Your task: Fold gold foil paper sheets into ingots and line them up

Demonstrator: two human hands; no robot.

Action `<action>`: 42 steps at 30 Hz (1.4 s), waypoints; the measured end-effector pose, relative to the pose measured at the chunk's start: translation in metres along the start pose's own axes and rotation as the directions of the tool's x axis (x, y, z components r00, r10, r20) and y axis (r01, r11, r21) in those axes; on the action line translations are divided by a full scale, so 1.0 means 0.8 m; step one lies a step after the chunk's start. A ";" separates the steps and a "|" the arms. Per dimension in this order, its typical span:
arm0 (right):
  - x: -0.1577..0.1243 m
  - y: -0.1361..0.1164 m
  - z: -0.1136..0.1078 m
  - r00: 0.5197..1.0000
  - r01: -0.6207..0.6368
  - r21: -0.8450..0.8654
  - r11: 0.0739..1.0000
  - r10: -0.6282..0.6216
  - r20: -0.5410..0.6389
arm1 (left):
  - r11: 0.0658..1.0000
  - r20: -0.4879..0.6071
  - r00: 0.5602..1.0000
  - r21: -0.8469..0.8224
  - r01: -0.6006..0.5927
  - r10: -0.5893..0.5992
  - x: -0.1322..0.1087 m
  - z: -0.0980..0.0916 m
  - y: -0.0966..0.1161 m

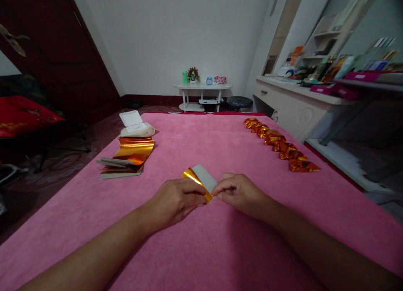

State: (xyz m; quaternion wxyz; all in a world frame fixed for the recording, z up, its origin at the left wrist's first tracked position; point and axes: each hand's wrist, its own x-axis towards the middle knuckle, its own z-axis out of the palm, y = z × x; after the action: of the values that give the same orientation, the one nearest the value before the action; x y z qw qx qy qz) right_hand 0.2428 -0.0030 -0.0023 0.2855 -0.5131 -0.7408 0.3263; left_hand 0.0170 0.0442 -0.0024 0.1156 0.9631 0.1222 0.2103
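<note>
A sheet of gold foil paper (204,177) lies on the pink cloth in front of me, its pale back facing up and one long edge folded over to show a shiny gold strip. My left hand (179,198) presses on the gold strip, fingers together and bent over it. With thumb and forefinger closed, my right hand (237,192) pinches the sheet's near right corner. The fingers cover part of the fold. To the left sits a stack of gold foil sheets (135,150), some curled and some pale side up. Folded gold foil pieces (285,150) form a row on the right.
An opened pack of wipes (138,129) stands behind the sheet stack. The pink cloth (195,249) covers the whole table. Beyond its far edge are a small white table (203,87) and a round black stool (239,101). A cluttered white dresser (292,102) is at the right.
</note>
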 end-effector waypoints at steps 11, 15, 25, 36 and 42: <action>-0.023 -0.006 -0.015 0.953 0.300 -0.228 0.926 -0.283 0.105 | 0.997 -0.021 0.998 -0.060 0.053 -0.055 -0.002 0.000 0.001; -0.023 -0.005 -0.013 0.953 0.303 -0.210 0.929 -0.290 0.091 | 0.994 -0.021 0.996 -0.076 0.080 -0.081 -0.001 0.001 -0.001; -0.021 0.001 -0.003 0.965 0.262 -0.193 0.945 -0.263 0.024 | 0.932 -0.054 0.956 -0.247 0.267 -0.288 0.010 0.006 -0.002; -0.021 0.001 0.000 0.976 0.214 -0.177 0.961 -0.219 -0.011 | 0.893 -0.027 0.924 -0.269 0.361 -0.382 0.016 0.009 0.007; -0.019 0.003 0.005 0.988 0.146 -0.200 0.969 -0.154 -0.025 | 0.849 -0.051 0.884 -0.309 0.428 -0.464 0.019 0.010 0.013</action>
State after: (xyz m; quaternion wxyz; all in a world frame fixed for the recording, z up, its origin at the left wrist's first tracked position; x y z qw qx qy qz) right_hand 0.2459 -0.0175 -0.0075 0.2721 -0.4880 -0.8001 0.2183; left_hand 0.0357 0.0372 -0.0010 0.2930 0.8658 0.3174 0.2523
